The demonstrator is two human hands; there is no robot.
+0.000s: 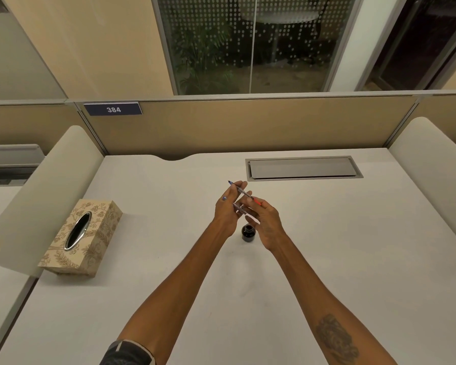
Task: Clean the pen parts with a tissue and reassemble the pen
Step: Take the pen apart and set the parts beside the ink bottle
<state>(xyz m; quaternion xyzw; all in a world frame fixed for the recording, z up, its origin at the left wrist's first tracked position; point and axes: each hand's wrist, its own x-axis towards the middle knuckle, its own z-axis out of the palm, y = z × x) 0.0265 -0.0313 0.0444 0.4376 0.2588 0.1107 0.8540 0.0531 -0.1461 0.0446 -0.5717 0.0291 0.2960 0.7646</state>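
Both hands are raised together above the middle of the white desk [327,259]. My left hand [228,206] holds a thin clear pen refill [241,192] with a blue tip at its far end and a red end toward the right. My right hand [265,219] pinches the red end of that refill. A clear pen barrel [239,208] lies between the two hands, in my left fingers. A small blue piece [224,198] shows at my left thumb. A patterned tissue box [81,237] stands at the left of the desk.
A small dark ink bottle [248,233] stands open on the desk just below my hands. A grey cable flap [303,168] is set into the desk at the back right. Beige partition walls close the desk at the back and both sides.
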